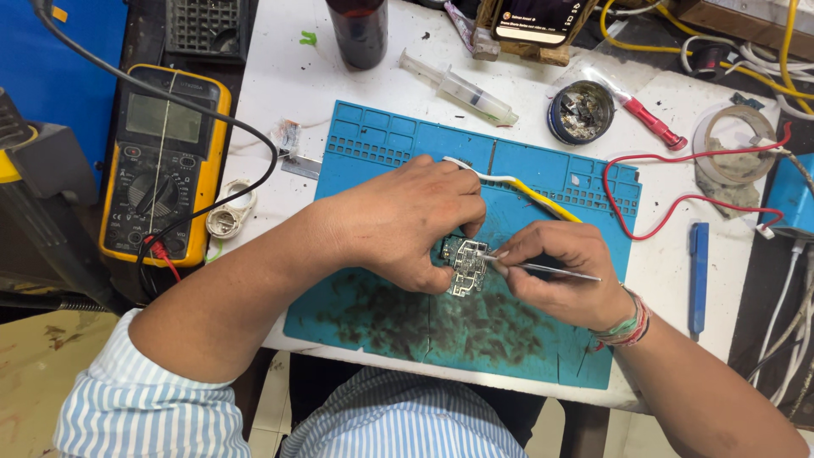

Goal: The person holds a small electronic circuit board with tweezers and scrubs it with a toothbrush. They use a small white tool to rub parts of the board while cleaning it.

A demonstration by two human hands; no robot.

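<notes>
White worktable (280,76), surface stained. Lying directly on it: blue work mat (398,144), yellow multimeter (161,161), clear syringe (462,87), round tin (580,111), blue pen-like tool (698,276), dark bottle (359,32). Red wires (678,203) trail across the table's right side.

A work mat (543,170) lies on the table (288,76), near its front edge. On the mat's middle sits a circuit board (467,265), with the left hand (407,220) on its left and the right hand (564,271), holding tweezers (551,270), on its right. Behind the mat lie a syringe (462,87) and, right of it, a round tin (580,111). A bottle (359,30) stands left of the syringe. A multimeter (161,161) lies off the table's left edge.
</notes>
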